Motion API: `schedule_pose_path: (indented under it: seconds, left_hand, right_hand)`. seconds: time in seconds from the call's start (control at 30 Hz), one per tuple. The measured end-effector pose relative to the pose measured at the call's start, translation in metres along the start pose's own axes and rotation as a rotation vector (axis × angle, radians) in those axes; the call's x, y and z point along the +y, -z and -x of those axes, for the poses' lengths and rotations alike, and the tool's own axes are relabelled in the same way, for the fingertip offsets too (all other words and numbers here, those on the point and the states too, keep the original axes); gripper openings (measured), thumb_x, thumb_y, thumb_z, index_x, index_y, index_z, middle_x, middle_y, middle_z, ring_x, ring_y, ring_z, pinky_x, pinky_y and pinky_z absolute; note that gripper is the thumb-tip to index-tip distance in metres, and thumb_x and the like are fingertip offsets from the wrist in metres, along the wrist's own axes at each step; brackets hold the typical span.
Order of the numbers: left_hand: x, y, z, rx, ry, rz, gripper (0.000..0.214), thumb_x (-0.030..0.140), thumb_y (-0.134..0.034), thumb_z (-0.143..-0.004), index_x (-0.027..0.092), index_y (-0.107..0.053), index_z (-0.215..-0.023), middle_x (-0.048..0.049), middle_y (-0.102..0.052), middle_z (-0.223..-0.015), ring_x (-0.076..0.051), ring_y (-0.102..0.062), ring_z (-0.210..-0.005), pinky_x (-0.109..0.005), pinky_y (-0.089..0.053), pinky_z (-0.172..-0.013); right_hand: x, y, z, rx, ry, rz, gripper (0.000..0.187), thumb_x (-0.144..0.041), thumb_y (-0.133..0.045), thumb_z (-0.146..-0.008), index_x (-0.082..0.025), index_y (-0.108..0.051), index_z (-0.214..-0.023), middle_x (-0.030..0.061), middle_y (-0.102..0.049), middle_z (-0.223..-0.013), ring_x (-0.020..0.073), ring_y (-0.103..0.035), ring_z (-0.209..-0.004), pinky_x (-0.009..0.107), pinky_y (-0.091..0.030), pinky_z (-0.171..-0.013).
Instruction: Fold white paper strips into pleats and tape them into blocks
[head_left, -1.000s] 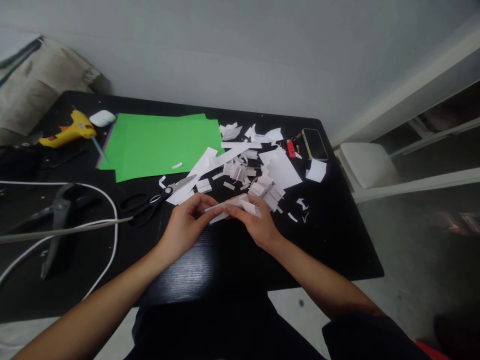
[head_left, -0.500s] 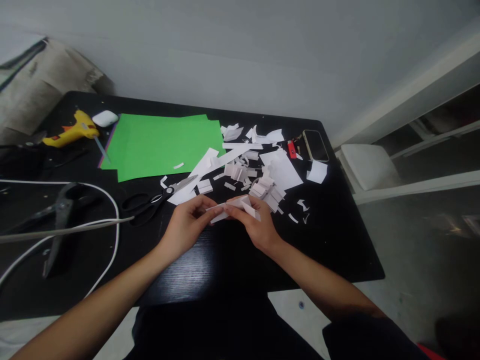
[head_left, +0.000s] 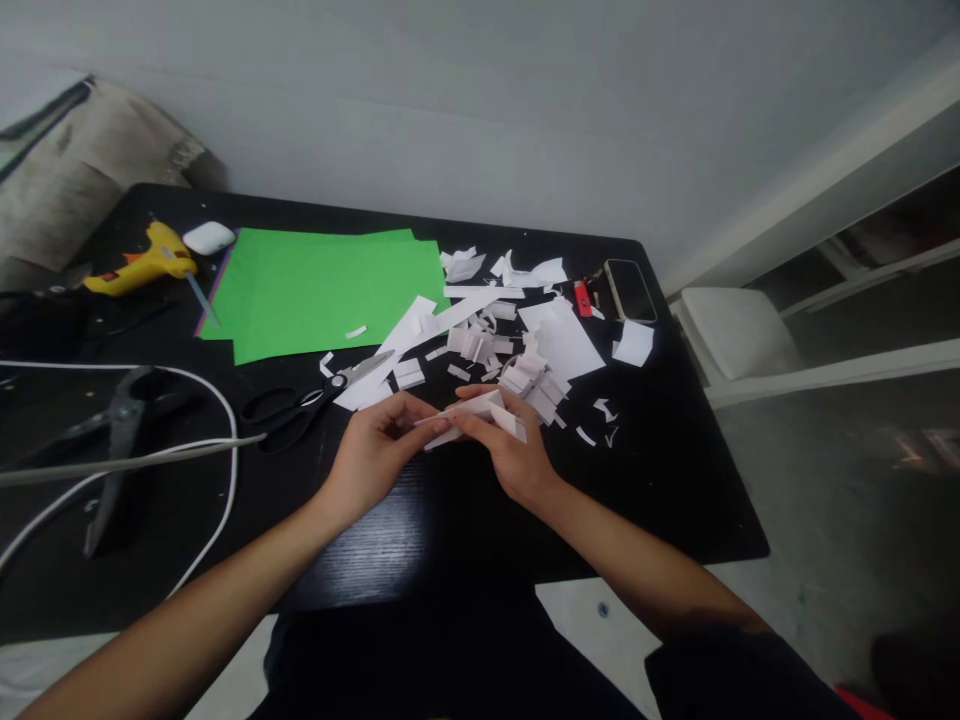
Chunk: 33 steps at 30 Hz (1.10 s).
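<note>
A folded strip of white paper [head_left: 486, 402] is pinched between both my hands above the front middle of the black table. My left hand [head_left: 382, 440] grips its left end with thumb and fingers. My right hand [head_left: 514, 445] holds the other side, thumb on top, with a folded flap standing out past the thumb. The fingers partly hide the paper. Just beyond my hands lies a heap of small folded white paper pieces [head_left: 529, 380]. Black-handled scissors [head_left: 304, 405] rest left of my left hand, their blades over white paper.
Green sheets [head_left: 330, 290] lie at the back left, beside a yellow glue gun [head_left: 146, 262] and a white case [head_left: 209, 237]. A white cable [head_left: 234, 480] loops over a dark tool [head_left: 120, 440]. At right are a red lighter [head_left: 582, 298] and a phone [head_left: 631, 291].
The paper's folded flap has shifted slightly to the right, and my left thumb now covers more of the left end. Both hands keep their hold.
</note>
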<state>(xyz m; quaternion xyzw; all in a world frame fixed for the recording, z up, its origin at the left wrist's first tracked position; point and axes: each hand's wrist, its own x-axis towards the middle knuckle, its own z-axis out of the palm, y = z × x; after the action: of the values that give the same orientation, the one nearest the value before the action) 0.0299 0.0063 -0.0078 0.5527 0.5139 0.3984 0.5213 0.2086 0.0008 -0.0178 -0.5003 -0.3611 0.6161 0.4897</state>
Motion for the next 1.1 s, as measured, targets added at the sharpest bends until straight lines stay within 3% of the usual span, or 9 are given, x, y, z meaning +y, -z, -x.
schedule_pose_path:
  seconds: [0.27, 0.53, 0.73, 0.9, 1.0, 1.1]
  left_hand:
    - [0.001, -0.001, 0.0, -0.035, 0.007, 0.0, 0.025, 0.038, -0.079, -0.082, 0.016, -0.07, -0.073, 0.0016, -0.066, -0.06, -0.01, -0.055, -0.054, -0.02, -0.039, -0.051]
    - [0.002, 0.002, -0.001, 0.005, 0.052, 0.07, 0.024, 0.039, -0.077, -0.085, 0.017, -0.07, -0.078, -0.0002, -0.07, -0.065, -0.011, -0.059, -0.057, -0.022, -0.044, -0.055]
    - [0.004, 0.002, -0.002, -0.023, 0.037, 0.08, 0.021, 0.036, -0.073, -0.085, 0.018, -0.068, -0.077, 0.0016, -0.065, -0.063, -0.011, -0.055, -0.056, -0.022, -0.042, -0.054]
    - [0.003, 0.005, -0.001, -0.029, 0.026, -0.024, 0.026, 0.04, -0.068, -0.088, 0.018, -0.065, -0.074, 0.0021, -0.061, -0.061, -0.013, -0.054, -0.056, -0.023, -0.041, -0.054]
    - [0.002, 0.008, -0.001, -0.052, -0.014, -0.063, 0.022, 0.036, -0.062, -0.091, 0.018, -0.068, -0.082, -0.0002, -0.065, -0.07, -0.015, -0.058, -0.065, -0.026, -0.045, -0.061]
    - [0.003, 0.01, -0.002, -0.054, -0.08, 0.046, 0.015, 0.027, -0.059, -0.091, 0.018, -0.067, -0.1, -0.0013, -0.07, -0.08, -0.016, -0.063, -0.071, -0.028, -0.051, -0.069]
  right_hand:
    - [0.002, 0.0, -0.001, 0.015, -0.031, -0.071, 0.034, -0.032, -0.094, -0.068, -0.025, -0.075, -0.095, -0.0031, -0.075, -0.079, 0.0171, -0.07, -0.075, 0.032, -0.057, -0.077]
    - [-0.002, -0.001, -0.005, -0.12, -0.109, -0.066, 0.031, -0.035, -0.094, -0.067, -0.02, -0.078, -0.089, 0.0017, -0.079, -0.088, 0.019, -0.073, -0.083, 0.034, -0.061, -0.084]
    - [-0.003, -0.002, -0.005, -0.1, -0.087, -0.075, 0.036, -0.031, -0.096, -0.063, -0.02, -0.074, -0.09, 0.0002, -0.078, -0.086, 0.0182, -0.073, -0.079, 0.033, -0.064, -0.077]
    - [-0.004, 0.001, -0.007, -0.1, -0.066, -0.107, 0.033, -0.04, -0.089, -0.074, -0.02, -0.075, -0.096, 0.0009, -0.079, -0.087, 0.0191, -0.074, -0.079, 0.034, -0.066, -0.076]
    - [-0.005, 0.002, -0.008, -0.088, -0.048, -0.077, 0.029, -0.041, -0.086, -0.078, -0.02, -0.076, -0.093, 0.0011, -0.078, -0.085, 0.0197, -0.074, -0.076, 0.033, -0.065, -0.071]
    - [-0.007, 0.002, -0.008, -0.104, -0.055, -0.062, 0.029, -0.042, -0.086, -0.078, -0.019, -0.076, -0.093, 0.0019, -0.077, -0.084, 0.0197, -0.074, -0.072, 0.032, -0.065, -0.067]
